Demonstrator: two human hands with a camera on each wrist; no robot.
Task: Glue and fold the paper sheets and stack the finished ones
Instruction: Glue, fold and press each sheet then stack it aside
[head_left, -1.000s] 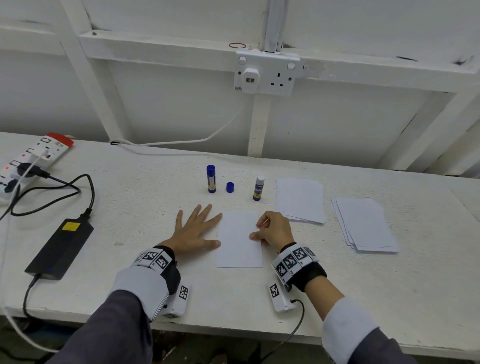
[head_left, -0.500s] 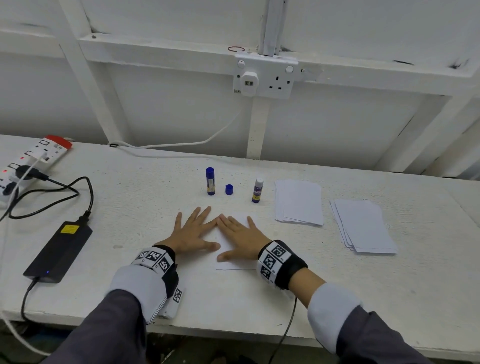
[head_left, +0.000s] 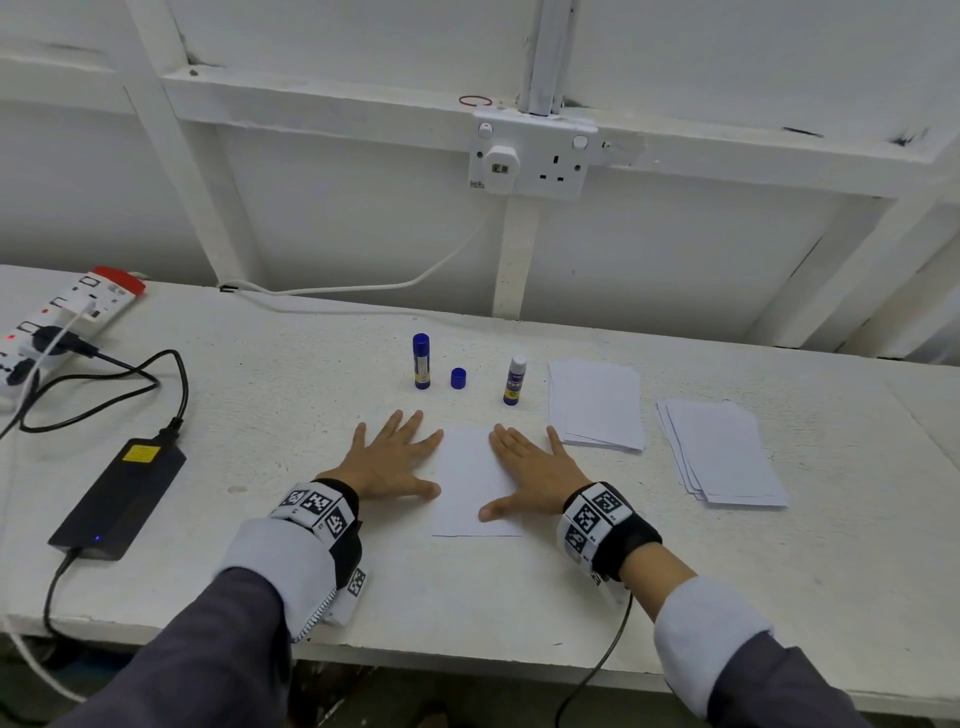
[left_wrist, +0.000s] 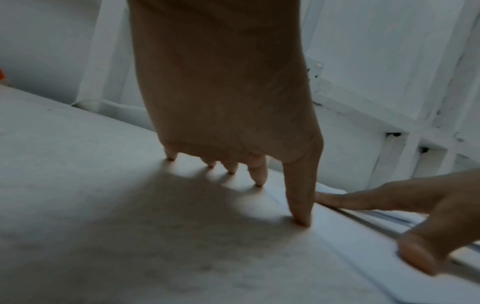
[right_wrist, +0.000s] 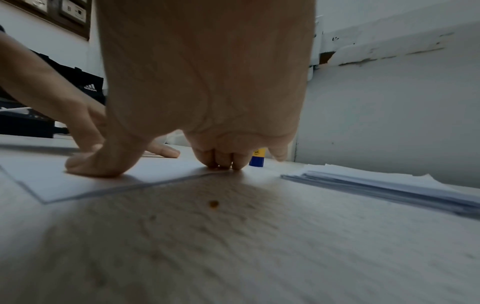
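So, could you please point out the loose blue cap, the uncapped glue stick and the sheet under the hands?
loose blue cap (head_left: 458, 378), head view, its side wall.
uncapped glue stick (head_left: 514, 382), head view, middle of the tube.
sheet (head_left: 467, 483), head view, bare middle between the hands.

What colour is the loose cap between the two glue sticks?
Blue; the cap shows best in the head view.

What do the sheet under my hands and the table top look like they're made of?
Sheet: thin matte white paper, lying dead flat with crisp edges. Table top: probably painted wood or board; the white coat looks rough, grainy and speckled, without gloss.
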